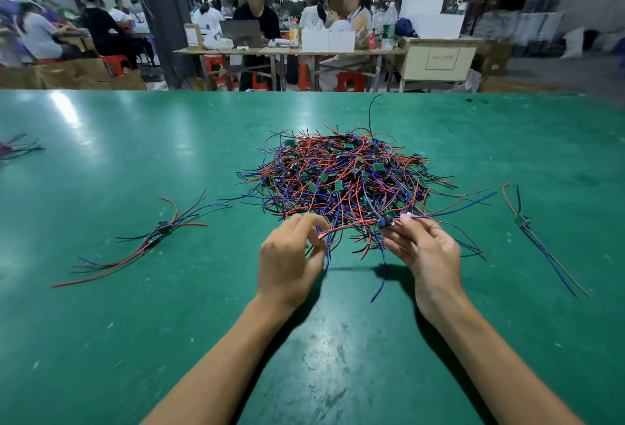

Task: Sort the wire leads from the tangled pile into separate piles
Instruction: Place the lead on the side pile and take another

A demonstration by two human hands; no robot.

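Now both hands, left (290,255) and right (426,248), pinch 1 lead (389,221) stretched left-right.

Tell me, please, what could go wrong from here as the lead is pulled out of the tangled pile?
1. The right hand pinches a small board whose wires run into the tangled pile; pulling may drag neighbouring leads along or strain the wires at the board.
2. The left hand works among loose wire ends at the pile's near edge, so strands may snag its fingers and scatter toward the sorted pile on the left.

wire bundle (18,147) cut by left edge, background workers blurred
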